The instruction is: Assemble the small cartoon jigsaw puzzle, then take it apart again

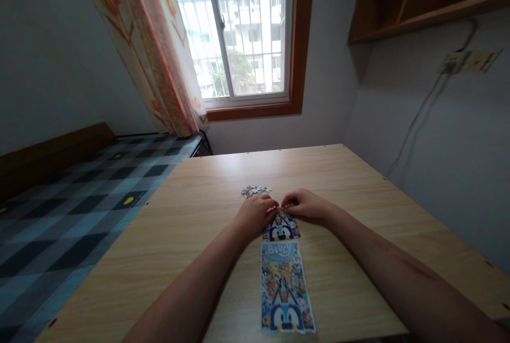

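A partly assembled jigsaw puzzle (282, 231) with a blue cartoon dog face lies on the table, its upper edge under my fingers. My left hand (258, 213) rests at its upper left, fingertips bent down onto the pieces. From the right, my right hand (305, 205) reaches the same upper edge, thumb and fingers pinched together. Whatever small piece sits in either pinch is too hidden to make out. Just below the puzzle lies a printed picture sheet (285, 287) marked "BLUEY" with the matching design. Beyond my left hand is a heap of loose puzzle pieces (255, 190).
The wooden table (191, 237) extends around both forearms. A bed with a checked cover (99, 194) stands to its left. Behind are a curtain (155, 51) and a barred window (255, 29). A wall shelf (430, 8) and a socket with a cord (456, 61) are on the right.
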A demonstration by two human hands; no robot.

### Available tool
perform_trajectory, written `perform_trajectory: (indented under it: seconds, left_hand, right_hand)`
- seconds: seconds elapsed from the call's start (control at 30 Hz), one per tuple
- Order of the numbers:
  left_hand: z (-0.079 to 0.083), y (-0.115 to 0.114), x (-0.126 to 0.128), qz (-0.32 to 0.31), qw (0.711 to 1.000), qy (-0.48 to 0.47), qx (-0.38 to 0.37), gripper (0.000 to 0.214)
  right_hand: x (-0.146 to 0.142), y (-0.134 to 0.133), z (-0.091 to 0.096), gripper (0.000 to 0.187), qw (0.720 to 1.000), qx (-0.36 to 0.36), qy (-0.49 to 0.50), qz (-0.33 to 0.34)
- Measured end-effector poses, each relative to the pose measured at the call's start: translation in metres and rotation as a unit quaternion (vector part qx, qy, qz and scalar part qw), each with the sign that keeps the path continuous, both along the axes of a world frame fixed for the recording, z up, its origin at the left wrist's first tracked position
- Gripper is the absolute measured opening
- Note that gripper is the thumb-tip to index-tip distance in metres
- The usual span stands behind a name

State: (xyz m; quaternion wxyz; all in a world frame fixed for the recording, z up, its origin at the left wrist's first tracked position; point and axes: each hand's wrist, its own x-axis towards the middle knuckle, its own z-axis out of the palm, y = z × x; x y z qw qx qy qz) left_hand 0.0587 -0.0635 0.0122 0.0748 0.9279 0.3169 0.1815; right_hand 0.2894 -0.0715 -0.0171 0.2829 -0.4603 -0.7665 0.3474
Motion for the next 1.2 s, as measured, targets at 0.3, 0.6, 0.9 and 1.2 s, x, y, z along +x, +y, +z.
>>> perform_trajectory:
  seconds: [0.3, 0.6, 0.9, 1.2]
  left_hand:
    - [-0.003, 0.003, -0.002, 0.012, 0.999, -0.015, -0.039, 0.019]
    - [-0.001, 0.003, -0.004, -0.005, 0.999, -0.019, -0.033, 0.02]
    - [0.0, 0.001, -0.005, 0.042, 0.997, -0.059, -0.032, 0.015]
    - [0.01, -0.016, 0.002, -0.046, 0.997, -0.051, -0.047, 0.014]
  right_hand:
    - [0.002, 0.002, -0.003, 0.024, 0.999, -0.027, 0.017, 0.006]
    - [0.002, 0.002, -0.007, 0.026, 0.998, -0.046, 0.043, 0.008]
    - [0.001, 0.001, -0.006, 0.024, 0.999, -0.027, 0.028, -0.002]
    - [0.001, 0.002, -0.003, 0.025, 1.0, 0.006, -0.017, 0.011]
